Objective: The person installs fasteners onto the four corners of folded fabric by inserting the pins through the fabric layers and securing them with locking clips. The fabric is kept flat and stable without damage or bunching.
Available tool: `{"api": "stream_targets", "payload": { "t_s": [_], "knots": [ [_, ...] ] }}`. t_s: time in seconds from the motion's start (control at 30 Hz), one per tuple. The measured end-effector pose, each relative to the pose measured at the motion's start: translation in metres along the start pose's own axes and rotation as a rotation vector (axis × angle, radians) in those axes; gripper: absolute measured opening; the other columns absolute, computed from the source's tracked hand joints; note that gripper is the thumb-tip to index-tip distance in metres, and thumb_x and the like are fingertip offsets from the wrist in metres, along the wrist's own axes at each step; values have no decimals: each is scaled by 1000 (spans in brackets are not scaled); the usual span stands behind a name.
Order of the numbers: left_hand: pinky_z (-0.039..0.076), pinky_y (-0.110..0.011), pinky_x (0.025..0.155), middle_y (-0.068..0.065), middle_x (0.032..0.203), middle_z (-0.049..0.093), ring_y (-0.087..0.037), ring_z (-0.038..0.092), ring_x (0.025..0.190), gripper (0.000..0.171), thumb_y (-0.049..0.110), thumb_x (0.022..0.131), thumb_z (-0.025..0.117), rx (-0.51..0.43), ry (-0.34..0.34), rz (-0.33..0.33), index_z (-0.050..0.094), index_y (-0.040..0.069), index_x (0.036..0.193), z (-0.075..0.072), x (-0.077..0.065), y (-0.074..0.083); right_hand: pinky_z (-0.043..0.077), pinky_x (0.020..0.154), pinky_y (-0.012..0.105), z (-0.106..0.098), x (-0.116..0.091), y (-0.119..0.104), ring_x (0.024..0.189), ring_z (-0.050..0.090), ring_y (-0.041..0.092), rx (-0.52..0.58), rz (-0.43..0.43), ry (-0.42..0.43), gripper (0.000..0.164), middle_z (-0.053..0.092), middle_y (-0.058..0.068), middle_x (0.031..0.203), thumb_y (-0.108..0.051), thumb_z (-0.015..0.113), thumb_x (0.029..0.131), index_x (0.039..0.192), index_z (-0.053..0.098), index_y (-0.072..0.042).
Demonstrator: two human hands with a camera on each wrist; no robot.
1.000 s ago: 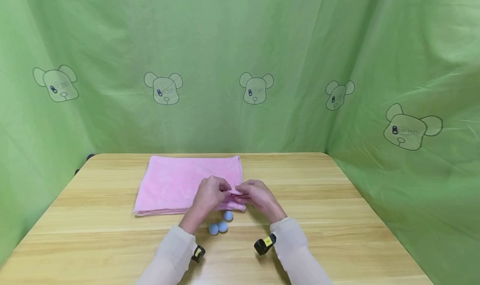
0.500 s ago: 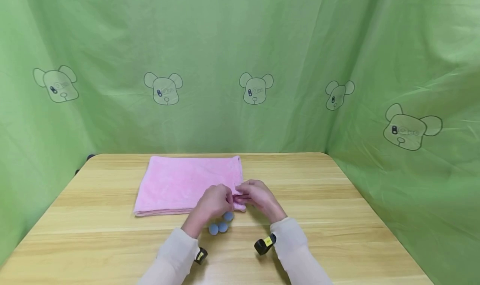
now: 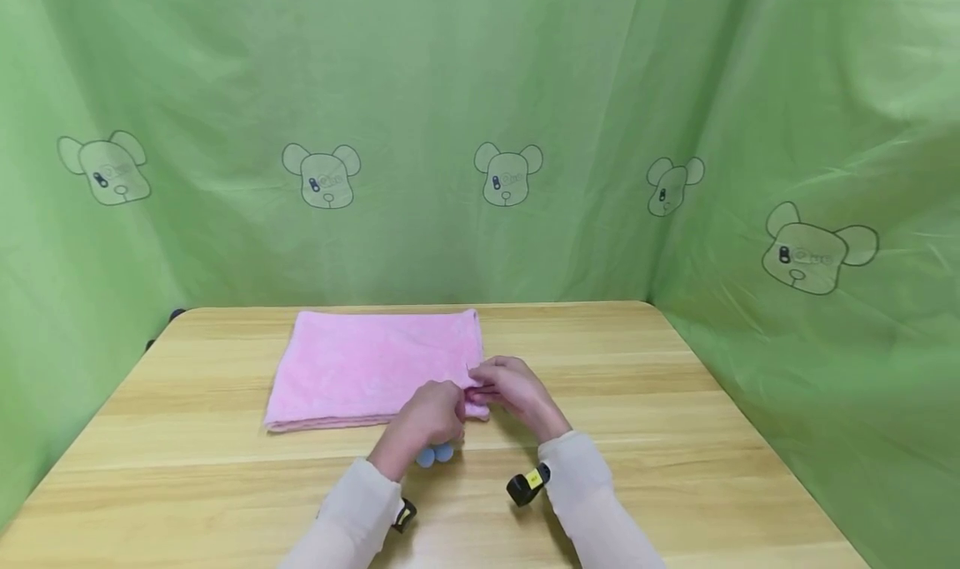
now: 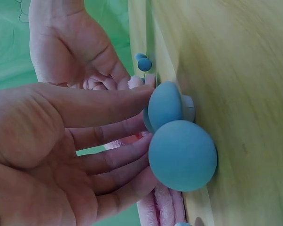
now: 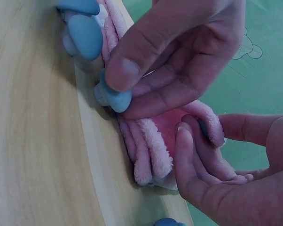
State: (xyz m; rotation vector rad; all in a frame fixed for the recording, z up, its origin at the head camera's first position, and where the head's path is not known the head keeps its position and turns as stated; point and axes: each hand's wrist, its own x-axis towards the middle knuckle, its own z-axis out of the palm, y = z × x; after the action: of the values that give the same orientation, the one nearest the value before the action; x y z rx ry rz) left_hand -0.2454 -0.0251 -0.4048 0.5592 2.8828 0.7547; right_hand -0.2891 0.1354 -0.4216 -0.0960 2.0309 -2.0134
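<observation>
A folded pink plush blanket (image 3: 375,361) lies on the table. My right hand (image 3: 517,392) pinches its near right corner, lifting the layers apart; in the right wrist view a small dark bluish piece (image 5: 203,127) shows between its fingers and the cloth. A thin needle-like line stands at that corner in the head view. My left hand (image 3: 435,415) is low in front of the blanket. Its thumb and fingers pinch a blue mushroom-shaped fastener (image 5: 115,99) with a pale base, at the tabletop. Two more blue fasteners (image 3: 435,455) stand beside it, partly behind the hand.
Further blue caps (image 4: 144,63) show beyond, near my right arm in the left wrist view. The wooden table (image 3: 637,469) extends to both sides. A green curtain (image 3: 420,236) with bear-head drawings hangs around it.
My left hand has come down from the blanket corner toward me and now covers and pinches the nearest-to-blanket blue fastener. My right hand keeps holding the corner. The head view has shifted slightly.
</observation>
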Motion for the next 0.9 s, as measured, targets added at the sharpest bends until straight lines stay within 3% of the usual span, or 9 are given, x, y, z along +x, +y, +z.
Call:
{"api": "stream_targets", "payload": {
  "t_s": [0.43, 0.6, 0.77, 0.9],
  "knots": [
    [50, -28, 54, 3, 63, 56, -16, 54, 60, 26, -4, 61, 77, 24, 12, -40, 59, 15, 65, 4, 1, 2, 57, 75, 29, 0, 2, 1, 77, 67, 22, -3, -10, -13, 18, 67, 25, 94, -3, 60, 92, 102, 56, 12],
    [48, -26, 50, 4, 58, 54, -14, 53, 55, 25, -6, 64, 70, 33, 20, -13, 59, 15, 59, 3, 1, 2, 58, 74, 30, 1, 2, 2, 75, 67, 21, -6, -2, -11, 17, 68, 21, 90, -2, 60, 92, 101, 56, 11],
    [39, -23, 44, 7, 50, 46, -12, 48, 48, 27, -4, 65, 68, -9, 60, 25, 54, 15, 53, 1, 1, 1, 58, 72, 28, 2, 2, 3, 73, 66, 19, -10, 2, -6, 17, 68, 15, 84, -2, 60, 92, 101, 56, 11],
    [42, -25, 47, 7, 53, 53, -12, 48, 50, 20, 9, 71, 79, -80, 101, 40, 63, 14, 60, -3, 3, 2, 58, 72, 28, 1, 3, 2, 74, 66, 19, -13, -10, -2, 19, 67, 11, 82, -3, 59, 92, 102, 55, 12]
  ]
}}
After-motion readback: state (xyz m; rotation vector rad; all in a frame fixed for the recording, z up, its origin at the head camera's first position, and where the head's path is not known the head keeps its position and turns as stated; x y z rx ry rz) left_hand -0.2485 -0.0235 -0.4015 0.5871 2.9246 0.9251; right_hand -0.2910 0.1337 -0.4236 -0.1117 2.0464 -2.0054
